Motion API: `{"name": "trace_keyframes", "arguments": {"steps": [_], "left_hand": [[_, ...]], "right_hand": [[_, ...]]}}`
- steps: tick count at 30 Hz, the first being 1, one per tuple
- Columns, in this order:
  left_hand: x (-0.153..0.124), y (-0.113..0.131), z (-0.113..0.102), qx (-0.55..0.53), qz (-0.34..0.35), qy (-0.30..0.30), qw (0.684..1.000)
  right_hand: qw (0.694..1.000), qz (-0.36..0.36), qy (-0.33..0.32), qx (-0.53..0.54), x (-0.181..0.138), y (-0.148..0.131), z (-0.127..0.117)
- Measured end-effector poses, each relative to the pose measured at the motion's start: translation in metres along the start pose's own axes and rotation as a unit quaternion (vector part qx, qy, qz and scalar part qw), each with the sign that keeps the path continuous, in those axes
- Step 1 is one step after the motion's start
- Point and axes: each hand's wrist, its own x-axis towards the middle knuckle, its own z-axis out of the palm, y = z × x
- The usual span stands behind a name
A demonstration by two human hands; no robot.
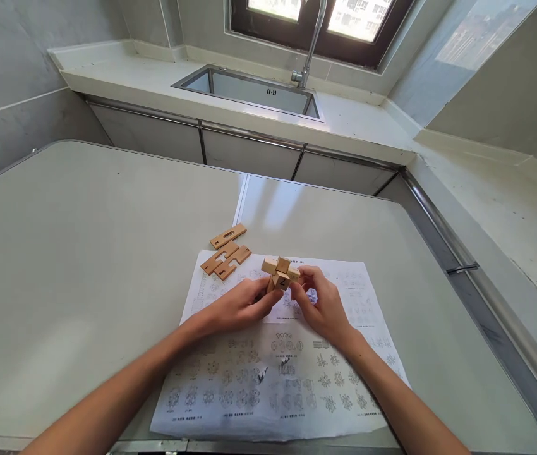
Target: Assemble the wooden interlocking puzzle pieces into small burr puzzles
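Note:
Between my hands, above the paper, is a wooden interlocking puzzle (282, 273) of crossed blocks; its front end bears a dark "2". My left hand (249, 300) is closed on its lower left side, thumb and fingers pinching it. My right hand (319, 300) has bent fingers at the puzzle's right side, thumb and forefinger by a block end; some fingertips are hidden behind it. Beyond my left hand lie flat wooden pieces: a slotted piece (228, 236) and two notched pieces (220, 257) side by side, partly on the paper's upper left corner.
A creased instruction sheet (335, 417) with printed diagrams and small torn spots lies under my hands on the pale table (83, 272). Past the table's far edge, a counter (126, 72) holds a steel sink (249, 88) with a faucet (302, 76) under a window.

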Motion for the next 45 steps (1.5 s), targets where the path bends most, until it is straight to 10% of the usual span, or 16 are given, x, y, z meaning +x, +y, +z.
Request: {"name": "trace_keyframes", "arguments": {"steps": [11, 26, 45], "left_hand": [[0.000, 0.003, 0.003, 0.012, 0.009, -0.012, 1.000], [0.000, 0.006, 0.007, -0.012, 0.013, -0.007, 1.000], [0.002, -0.002, 0.010, -0.018, -0.006, 0.038, 0.999]], "right_hand": [[0.996, 0.016, -0.082, -0.024, 0.003, -0.002, -0.004], [0.919, 0.159, -0.159, 0.325, 0.000, 0.003, 0.004], [0.778, 0.225, 0.309, 0.499, 0.027, 0.016, -0.018]]}}
